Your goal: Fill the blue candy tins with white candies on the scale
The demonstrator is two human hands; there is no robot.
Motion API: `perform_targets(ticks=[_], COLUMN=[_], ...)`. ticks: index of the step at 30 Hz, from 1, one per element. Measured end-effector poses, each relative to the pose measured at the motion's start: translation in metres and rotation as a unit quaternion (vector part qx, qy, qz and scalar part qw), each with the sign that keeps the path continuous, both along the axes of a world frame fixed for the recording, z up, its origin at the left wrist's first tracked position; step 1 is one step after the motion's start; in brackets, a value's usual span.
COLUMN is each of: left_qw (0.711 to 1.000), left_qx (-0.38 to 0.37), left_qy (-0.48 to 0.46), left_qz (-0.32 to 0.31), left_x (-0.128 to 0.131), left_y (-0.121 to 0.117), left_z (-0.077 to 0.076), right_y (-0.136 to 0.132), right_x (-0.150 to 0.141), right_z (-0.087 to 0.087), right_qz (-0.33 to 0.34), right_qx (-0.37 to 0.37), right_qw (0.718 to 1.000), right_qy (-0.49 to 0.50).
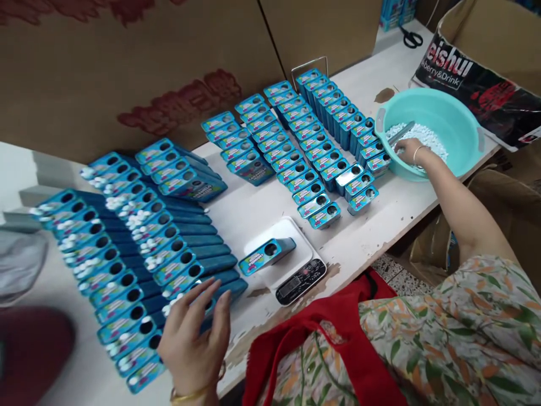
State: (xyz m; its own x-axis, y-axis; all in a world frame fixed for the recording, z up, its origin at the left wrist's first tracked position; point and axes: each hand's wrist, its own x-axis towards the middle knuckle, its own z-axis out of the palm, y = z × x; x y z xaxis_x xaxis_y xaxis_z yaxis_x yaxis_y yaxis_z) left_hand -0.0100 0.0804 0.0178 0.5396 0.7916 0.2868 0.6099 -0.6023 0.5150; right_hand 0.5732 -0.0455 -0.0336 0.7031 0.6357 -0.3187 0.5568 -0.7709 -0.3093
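Over the near end of the blue box rows at the lower left, my left hand (194, 332) is open, fingers spread and bent, holding nothing. My right hand (409, 151) reaches into a turquoise basin (456, 121) of small white pellets (433, 144). Its fingers are drawn together and point down into the pellets; what they grip is hidden. A grey metal utensil (400, 133) lies against the pellets just beyond those fingers. Between my hands, one blue box (264, 256) with a round hole in its top stands on a white kitchen scale (291, 237).
Rows of blue boxes (291, 149) stand at the back middle. More rows (105, 254) at the left have white pellets on their tops. A large cardboard box (490, 84) is behind the basin, with black scissors (411, 38) near it. Cardboard panels (139, 62) line the back.
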Motion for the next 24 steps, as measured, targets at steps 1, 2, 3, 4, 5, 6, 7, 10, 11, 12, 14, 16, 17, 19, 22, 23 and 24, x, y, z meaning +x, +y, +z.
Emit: perform_targets(ticks=[1,2,3,4,5,6,7,10,11,12,14,16,17,19,22,23,24], left_qw=[1.0,1.0,1.0,1.0,1.0,1.0,1.0,0.999,0.999,0.999,0.999,0.999,0.999,0.998,0.997,0.997,0.997], left_qx=[-0.004,-0.004,-0.004,-0.003,-0.004,-0.007,-0.012,-0.019,-0.015,-0.011,-0.003,-0.016,-0.017,-0.013,-0.01,-0.013,-0.017], left_qy=[0.0,-0.001,-0.004,-0.006,-0.009,-0.01,-0.01,-0.022,-0.031,-0.041,-0.049,-0.04,-0.044,-0.057,-0.071,-0.072,-0.073], left_qz=[0.005,0.008,0.012,0.014,0.014,0.009,0.003,-0.018,-0.021,-0.023,-0.024,-0.02,-0.015,-0.012,-0.011,-0.01,-0.009], left_x=[0.0,-0.002,-0.004,-0.006,-0.009,-0.011,-0.013,-0.017,-0.017,-0.018,-0.021,-0.025,-0.028,-0.033,-0.04,-0.042,-0.045], left_y=[0.0,0.0,0.001,0.002,0.003,0.004,0.004,0.0,-0.004,-0.008,-0.016,-0.022,-0.024,-0.03,-0.042,-0.047,-0.05], left_z=[0.001,0.002,0.002,0.001,0.0,-0.002,-0.005,-0.013,-0.016,-0.018,-0.023,-0.03,-0.034,-0.04,-0.046,-0.048,-0.05], right_y=[-0.004,-0.008,-0.012,-0.016,-0.021,-0.025,-0.03,-0.041,-0.042,-0.041,-0.03,-0.012,-0.001,0.019,0.05,0.059,0.068], right_x=[0.005,0.01,0.016,0.02,0.024,0.027,0.027,0.014,0.004,-0.008,-0.04,-0.082,-0.108,-0.167,-0.251,-0.272,-0.289], right_z=[0.0,0.001,0.001,0.002,0.003,0.005,0.009,0.027,0.036,0.047,0.069,0.09,0.1,0.115,0.123,0.121,0.116], right_qz=[-0.035,-0.072,-0.105,-0.129,-0.142,-0.149,-0.156,-0.193,-0.209,-0.209,-0.173,-0.054,-0.007,0.055,0.138,0.17,0.203], right_qx=[0.051,0.107,0.166,0.214,0.244,0.262,0.276,0.301,0.322,0.341,0.363,0.38,0.387,0.38,0.341,0.315,0.288], right_qw=[0.998,0.991,0.978,0.963,0.95,0.94,0.932,0.919,0.91,0.904,0.898,0.885,0.877,0.864,0.87,0.879,0.889], right_qy=[0.015,0.037,0.07,0.105,0.134,0.158,0.178,0.167,0.156,0.153,0.181,0.264,0.284,0.326,0.327,0.315,0.293])
